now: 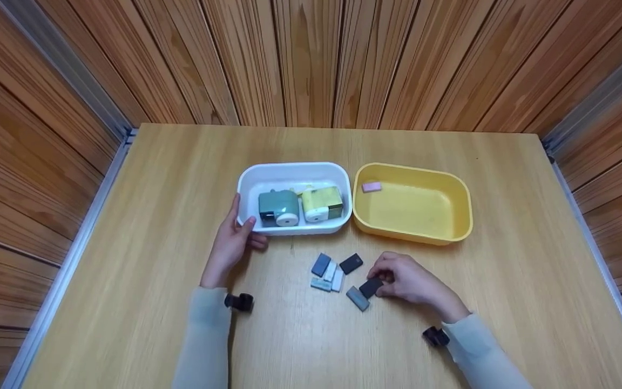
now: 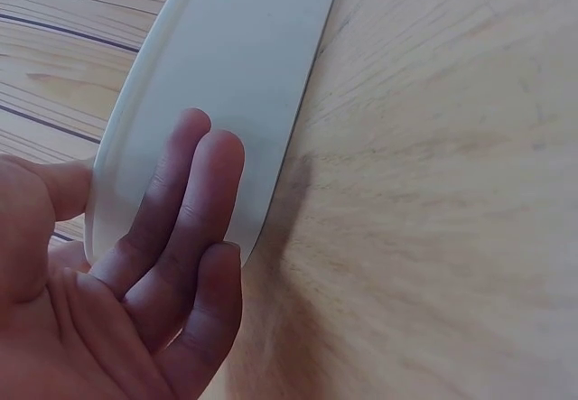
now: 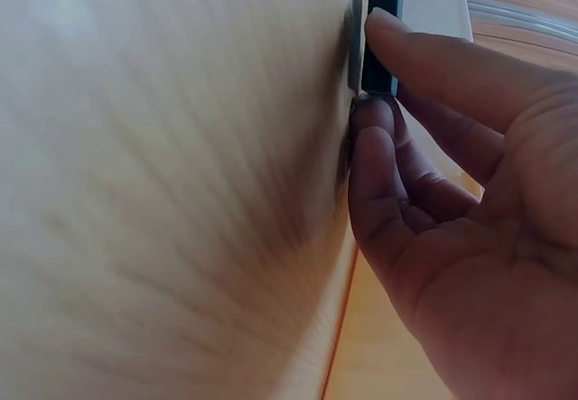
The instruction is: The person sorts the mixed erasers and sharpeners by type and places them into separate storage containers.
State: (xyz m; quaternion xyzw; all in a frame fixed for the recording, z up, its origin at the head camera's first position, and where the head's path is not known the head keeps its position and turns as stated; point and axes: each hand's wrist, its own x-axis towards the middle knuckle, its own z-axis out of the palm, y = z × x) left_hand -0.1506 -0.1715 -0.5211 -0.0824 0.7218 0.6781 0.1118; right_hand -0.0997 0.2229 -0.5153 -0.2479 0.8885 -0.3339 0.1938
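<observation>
My left hand (image 1: 230, 240) grips the near left corner of a white plastic bin (image 1: 295, 231), thumb over the rim. In the left wrist view its fingers (image 2: 212, 192) lie along the bin's outer wall. A green pencil sharpener (image 1: 278, 204) and a yellow one (image 1: 323, 202) sit in this bin. My right hand (image 1: 405, 276) pinches a black block-shaped eraser (image 1: 370, 287) between thumb and fingers, low over the table. The right wrist view shows this dark eraser (image 3: 383, 57) edge-on at the fingertips. A grey eraser (image 1: 358, 299) lies right beside it.
Several small erasers lie clustered left of my right hand, among them a dark blue one (image 1: 320, 264), a second black one (image 1: 351, 263) and a pale one (image 1: 337, 280). A yellow bin (image 1: 413, 233) holding a pink eraser (image 1: 371, 187) stands beside the white bin. Wood-panelled walls (image 1: 311, 65) enclose the table.
</observation>
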